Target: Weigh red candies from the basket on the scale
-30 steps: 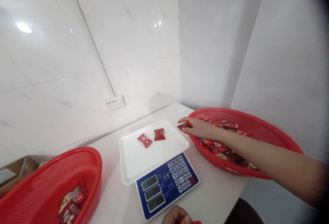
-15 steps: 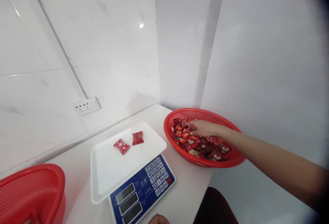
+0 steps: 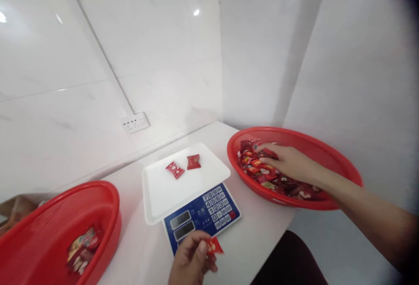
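Observation:
My left hand [image 3: 190, 256] pinches a small red wrapped candy [image 3: 215, 245] between thumb and fingers, just in front of the blue scale [image 3: 209, 208]. On the scale's white tray [image 3: 160, 197] lie a dotted red candy [image 3: 175, 170] and a darker red candy [image 3: 194, 161], a little apart. Over at the right, my right hand [image 3: 290, 160] reaches into a red basket [image 3: 348, 169], thumb and forefinger apart. Its fingertips are down among many red-wrapped candies [image 3: 266, 172]; nothing shows as gripped.
A second red basket [image 3: 114, 202] stands at the left with several packets [image 3: 85, 248] in it. Behind it is a brown item [image 3: 19, 211]. A tiled wall with a socket [image 3: 135, 123] bounds the white table [image 3: 131, 167]; a dark-clothed knee [image 3: 291, 263] is at the front edge.
My left hand has risen into view at the front with a candy in it. My right hand's fingers have spread over the candies. The view has swung left, showing more of the left basket.

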Available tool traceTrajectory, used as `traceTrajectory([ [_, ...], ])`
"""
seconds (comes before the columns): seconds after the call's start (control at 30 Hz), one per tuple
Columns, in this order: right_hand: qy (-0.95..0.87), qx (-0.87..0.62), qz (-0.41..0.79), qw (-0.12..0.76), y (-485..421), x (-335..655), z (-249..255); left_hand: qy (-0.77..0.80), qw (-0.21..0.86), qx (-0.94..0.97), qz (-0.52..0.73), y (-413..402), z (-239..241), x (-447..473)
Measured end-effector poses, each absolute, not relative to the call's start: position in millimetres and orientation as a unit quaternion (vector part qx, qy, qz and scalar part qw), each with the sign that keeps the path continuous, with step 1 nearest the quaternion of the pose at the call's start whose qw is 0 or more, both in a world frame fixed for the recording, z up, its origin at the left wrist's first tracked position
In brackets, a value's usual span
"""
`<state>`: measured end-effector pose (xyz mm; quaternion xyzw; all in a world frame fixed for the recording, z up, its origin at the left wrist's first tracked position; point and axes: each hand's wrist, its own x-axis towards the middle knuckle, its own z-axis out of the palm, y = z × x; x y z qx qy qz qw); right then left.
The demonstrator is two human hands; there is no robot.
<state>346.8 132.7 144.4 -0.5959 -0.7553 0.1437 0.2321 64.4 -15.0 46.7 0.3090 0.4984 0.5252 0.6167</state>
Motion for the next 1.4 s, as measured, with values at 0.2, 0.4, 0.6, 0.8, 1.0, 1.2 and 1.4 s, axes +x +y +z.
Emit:
traceTrajectory([
  [0.2,-0.708,-0.493,0.387,0.327,64.5,328.9,101.3,0.505,0.508,0.333,0.613,-6.0,100.2,18.4],
  [0.4,-0.661,-0.359,0.628,0.199,39.2,288.1,36.4,0.555,0.376,0.469,0.575,17.4,127.1,-6.4],
  [0.6,-0.626,-0.292,0.711,0.131,46.2,286.3,16.3,0.597,0.310,0.562,0.482,43.8,133.4,-2.8],
  [0.8,-0.496,-0.285,0.788,0.227,53.9,301.2,-1.3,0.633,0.209,0.623,0.409,76.4,121.5,-2.8],
  [1.0,-0.511,-0.281,0.778,0.234,54.5,296.4,0.3,0.629,0.161,0.650,0.395,41.3,111.5,30.2],
  [1.2,-0.550,-0.336,0.717,0.266,35.7,271.9,16.6,0.550,0.363,0.707,0.257,-25.5,70.8,84.4],
  [1.4,-0.599,-0.317,0.675,0.293,22.9,250.2,35.7,0.562,0.468,0.574,0.368,-31.1,56.9,85.2],
])
